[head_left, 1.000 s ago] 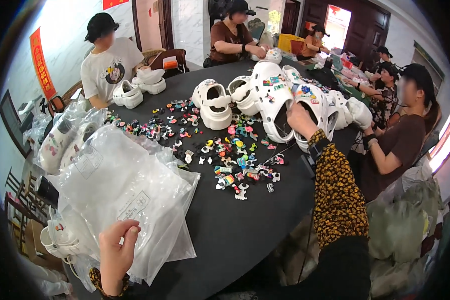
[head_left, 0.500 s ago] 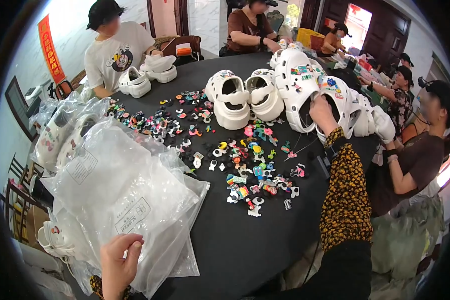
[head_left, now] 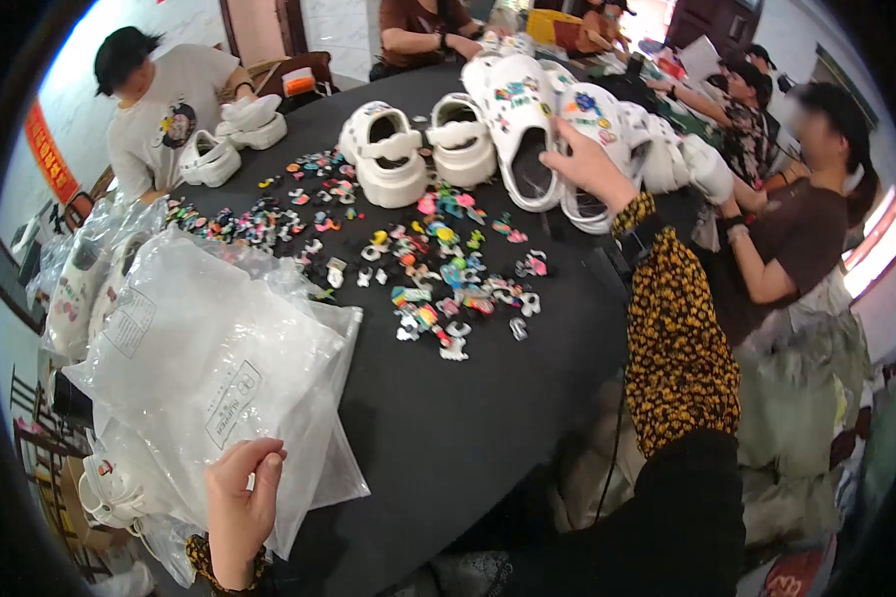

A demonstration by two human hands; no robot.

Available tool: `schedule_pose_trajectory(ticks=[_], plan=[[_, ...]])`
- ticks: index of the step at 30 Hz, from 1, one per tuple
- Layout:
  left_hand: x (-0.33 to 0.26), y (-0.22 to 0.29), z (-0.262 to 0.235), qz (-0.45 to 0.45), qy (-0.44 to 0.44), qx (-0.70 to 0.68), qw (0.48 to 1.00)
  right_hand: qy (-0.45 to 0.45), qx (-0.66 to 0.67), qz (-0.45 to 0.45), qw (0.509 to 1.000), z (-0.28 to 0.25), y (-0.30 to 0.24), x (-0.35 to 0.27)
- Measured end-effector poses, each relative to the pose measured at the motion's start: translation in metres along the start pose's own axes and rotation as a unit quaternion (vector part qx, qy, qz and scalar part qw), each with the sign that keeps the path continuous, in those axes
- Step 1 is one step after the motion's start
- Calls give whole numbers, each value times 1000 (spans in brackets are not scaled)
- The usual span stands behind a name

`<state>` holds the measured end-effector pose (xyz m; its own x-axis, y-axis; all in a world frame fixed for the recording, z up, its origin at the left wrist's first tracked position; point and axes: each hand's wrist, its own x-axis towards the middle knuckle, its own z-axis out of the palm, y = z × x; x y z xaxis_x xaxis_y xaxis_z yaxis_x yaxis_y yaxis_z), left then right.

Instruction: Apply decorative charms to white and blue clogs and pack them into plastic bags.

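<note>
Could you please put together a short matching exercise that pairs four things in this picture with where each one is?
Things:
1. left hand
2. right hand
3. small colourful charms
4. pair of white clogs

Places:
A. scattered over the middle of the black table
B. on a white decorated clog at the far side
C. standing side by side behind the charms
D. at the near edge of the pile of clear plastic bags

Pairs: 1-D, 2-B, 3-A, 4-C
</note>
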<state>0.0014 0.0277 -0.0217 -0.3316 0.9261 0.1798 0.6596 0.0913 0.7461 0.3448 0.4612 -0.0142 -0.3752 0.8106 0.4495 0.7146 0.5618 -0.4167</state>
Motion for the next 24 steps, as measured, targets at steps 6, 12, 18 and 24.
schedule_pose_trajectory(ticks=[6,12,18,24], plan=[[-10,13,7,20,-17,-20,999,-75,73,124,987,-43,-19,-28],[-20,27,11,41,-52,46,997,-42,100,202,973,-74,-25,-81],[-45,27,10,2,-58,57,997,15,173,164,971,-87,29,-199],[-60,32,22,8,-105,132,986,-86,80,352,929,-22,120,-351]])
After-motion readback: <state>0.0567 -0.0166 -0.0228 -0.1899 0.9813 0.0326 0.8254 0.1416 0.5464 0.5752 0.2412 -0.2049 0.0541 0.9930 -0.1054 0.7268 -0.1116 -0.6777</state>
